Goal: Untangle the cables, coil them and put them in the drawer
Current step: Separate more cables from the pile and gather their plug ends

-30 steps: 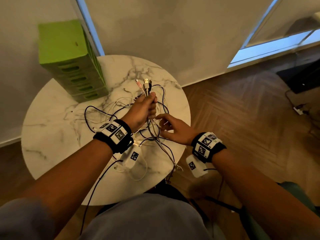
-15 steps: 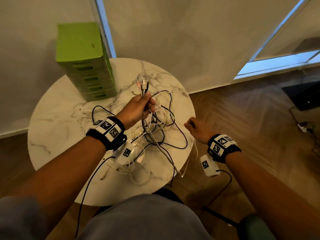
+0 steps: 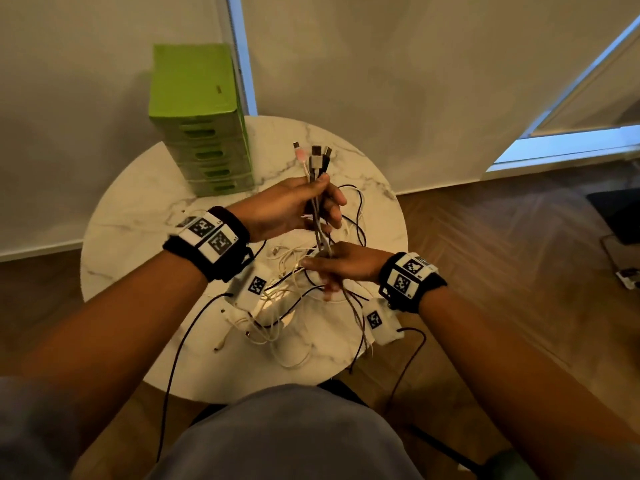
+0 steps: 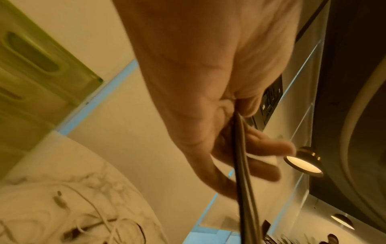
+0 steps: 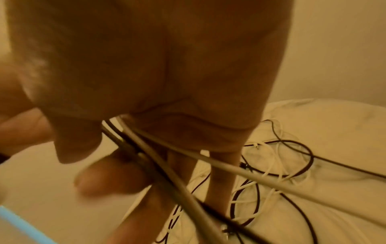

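While your left hand point(image 3: 292, 206) is raised above the middle of the round marble bench point(image 3: 138, 216), its fingers point(image 4: 269, 147) are curled around a bundle of cables point(image 3: 317, 202), with thumb and forefinger clamping the strands just under their plugs. Those plugs point(image 3: 313, 155) stand up toward twelve o'clock: one pink, one white, two dark. Below the grip, the held strands run straight down toward six o'clock into your right hand point(image 3: 341, 263), which sits just beneath the left one. Seen from the right wrist, grey and dark strands pass between your thumb and the curled fingers point(image 5: 108, 180) of that hand, so it is grasping the same bundle lower down; motion blur hides how tightly. From there the cables hang on toward six o'clock, past the near edge of the bench. Under both hands, a loose tangle of white and black cables point(image 3: 284, 296) lies spread on the marble, with loops reaching toward three o'clock and a few plug ends lying toward seven o'clock. At about eleven o'clock from the tangle, a green drawer unit point(image 3: 201, 126) stands upright at the far rim of the bench, close to the wall, its stacked drawer fronts all pushed in, and well apart from the cables. Each wrist carries a black band with square printed markers.
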`<state>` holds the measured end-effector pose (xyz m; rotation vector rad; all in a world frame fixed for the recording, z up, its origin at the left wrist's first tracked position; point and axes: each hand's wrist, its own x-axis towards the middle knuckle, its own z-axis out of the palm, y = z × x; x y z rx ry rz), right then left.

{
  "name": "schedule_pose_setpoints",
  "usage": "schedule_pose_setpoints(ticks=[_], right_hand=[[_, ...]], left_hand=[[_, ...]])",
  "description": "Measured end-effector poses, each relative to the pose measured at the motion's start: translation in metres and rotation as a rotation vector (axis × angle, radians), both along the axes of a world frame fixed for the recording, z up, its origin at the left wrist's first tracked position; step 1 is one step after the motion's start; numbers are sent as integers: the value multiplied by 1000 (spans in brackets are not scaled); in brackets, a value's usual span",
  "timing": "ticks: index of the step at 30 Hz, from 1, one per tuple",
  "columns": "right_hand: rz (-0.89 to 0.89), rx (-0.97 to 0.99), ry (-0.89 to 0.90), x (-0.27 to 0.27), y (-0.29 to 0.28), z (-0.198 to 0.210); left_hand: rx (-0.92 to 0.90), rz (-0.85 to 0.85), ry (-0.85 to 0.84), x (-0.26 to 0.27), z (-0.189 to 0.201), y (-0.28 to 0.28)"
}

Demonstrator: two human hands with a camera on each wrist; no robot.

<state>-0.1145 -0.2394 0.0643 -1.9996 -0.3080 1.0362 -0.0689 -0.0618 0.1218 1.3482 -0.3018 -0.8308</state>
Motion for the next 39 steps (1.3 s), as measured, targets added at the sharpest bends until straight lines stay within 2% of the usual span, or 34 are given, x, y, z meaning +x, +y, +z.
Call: schedule_pose_setpoints(ticks=[3, 5, 8, 10, 12, 15, 18, 21, 23, 25, 28, 31, 36, 39], right_hand=[[-74, -85, 27, 8, -18, 1], [-88, -137, -49, 17, -26, 4], [-146, -232, -394, 25, -27, -4], [-157, -191, -565, 22, -17, -13], [-70, -148, -608, 10, 1, -25], [116, -249, -659, -14, 32, -38], [214, -229, -595, -32, 54, -44], [306, -154, -490, -23, 51, -47], [317, -93, -543, -2, 42, -45], [215, -73, -624, 28, 31, -44], [-58, -79, -715, 80, 18, -45], [-214, -204, -556, 125, 14, -62], [24, -284, -352, 150, 29, -92], [-60, -251, -239, 171, 35, -103]], left_hand=[[-41, 14, 81, 3, 5, 24], [-103, 133, 106, 6, 5, 33], [-277, 352, 117, 13, 1, 37], [-382, 501, 97, 20, -4, 36], [-436, 643, 74, 27, -6, 36], [-394, 764, 64, 38, -11, 39], [-225, 773, 37, 40, -28, 43], [-17, 693, 27, 38, -46, 49], [74, 665, 29, 40, -52, 54], [127, 685, 37, 46, -57, 60], [167, 703, 36, 57, -63, 63], [206, 716, 46, 69, -72, 61], [303, 701, 30, 88, -89, 58], [325, 681, 27, 95, -99, 57]])
